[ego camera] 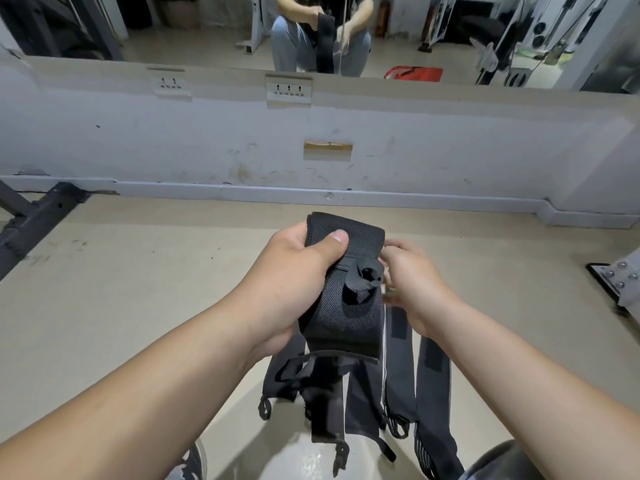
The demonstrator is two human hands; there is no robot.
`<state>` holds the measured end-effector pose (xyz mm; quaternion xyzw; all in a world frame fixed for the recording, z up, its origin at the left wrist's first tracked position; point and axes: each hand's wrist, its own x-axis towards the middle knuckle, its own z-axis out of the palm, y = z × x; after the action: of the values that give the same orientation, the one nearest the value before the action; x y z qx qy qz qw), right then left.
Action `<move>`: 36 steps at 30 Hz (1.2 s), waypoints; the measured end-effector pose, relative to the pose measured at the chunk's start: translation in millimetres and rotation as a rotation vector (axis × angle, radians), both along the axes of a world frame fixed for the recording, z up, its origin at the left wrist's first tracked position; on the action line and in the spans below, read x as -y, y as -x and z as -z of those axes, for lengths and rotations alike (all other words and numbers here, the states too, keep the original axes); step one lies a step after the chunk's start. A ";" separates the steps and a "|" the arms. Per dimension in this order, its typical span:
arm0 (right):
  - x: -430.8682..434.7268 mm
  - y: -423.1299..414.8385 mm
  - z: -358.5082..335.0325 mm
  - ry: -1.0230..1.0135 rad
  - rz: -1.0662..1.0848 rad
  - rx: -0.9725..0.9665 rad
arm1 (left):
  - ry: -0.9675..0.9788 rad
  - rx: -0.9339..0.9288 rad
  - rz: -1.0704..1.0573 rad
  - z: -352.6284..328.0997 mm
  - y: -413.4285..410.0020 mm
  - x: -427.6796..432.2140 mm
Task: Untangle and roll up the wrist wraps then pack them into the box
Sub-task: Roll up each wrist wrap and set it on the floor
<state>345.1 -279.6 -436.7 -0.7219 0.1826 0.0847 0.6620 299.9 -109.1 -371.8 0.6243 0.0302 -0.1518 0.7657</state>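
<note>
A bundle of black wrist wraps (pixel 343 306) is held up in front of me above the floor. My left hand (pixel 294 271) grips the folded top of the bundle, thumb pressed across its front. My right hand (pixel 412 285) is at the bundle's right edge, fingers curled behind a knotted thumb loop (pixel 363 282); what they hold is hidden. Several loose wrap ends (pixel 398 386) with Velcro patches and loops hang down from the bundle toward my knees. No box is in view.
A white low wall (pixel 311 140) with power sockets stands ahead, with a mirror (pixel 207 26) above it showing a crouching person. A dark metal frame foot (pixel 38 220) lies at the left, a bolted metal plate (pixel 616 278) at the right. Beige floor lies between.
</note>
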 end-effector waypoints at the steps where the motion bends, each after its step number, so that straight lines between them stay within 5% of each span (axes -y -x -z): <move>1: 2.0 0.5 -2.3 0.033 -0.041 0.123 | 0.004 -0.003 -0.014 -1.0 -2.3 -2.6; 5: 2.1 15.5 -22.3 0.139 -0.424 0.660 | 0.024 -0.052 -0.037 -3.3 -9.1 -11.2; 8: -5.4 20.5 -22.3 0.226 -0.508 0.767 | 0.030 -0.100 -0.022 -2.0 -10.2 -11.2; 19: -16.1 29.4 -22.0 0.556 -0.574 0.837 | -0.076 -0.220 0.076 0.9 -2.0 -15.1; 26: -9.9 27.1 -24.0 0.304 -0.397 0.663 | -0.118 -0.038 0.204 4.0 -7.6 -24.6; 31: -0.6 22.5 -26.0 0.099 -0.468 0.447 | -0.142 0.134 0.051 5.6 -7.1 -22.9; 36: 1.8 18.1 -23.8 0.137 -0.523 0.399 | -0.198 0.195 0.005 9.3 -14.1 -30.4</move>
<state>327.0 -281.3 -412.9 -0.7894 -0.1368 0.0962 0.5907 314.0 -78.7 -381.1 0.7087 -0.0310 -0.0887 0.6993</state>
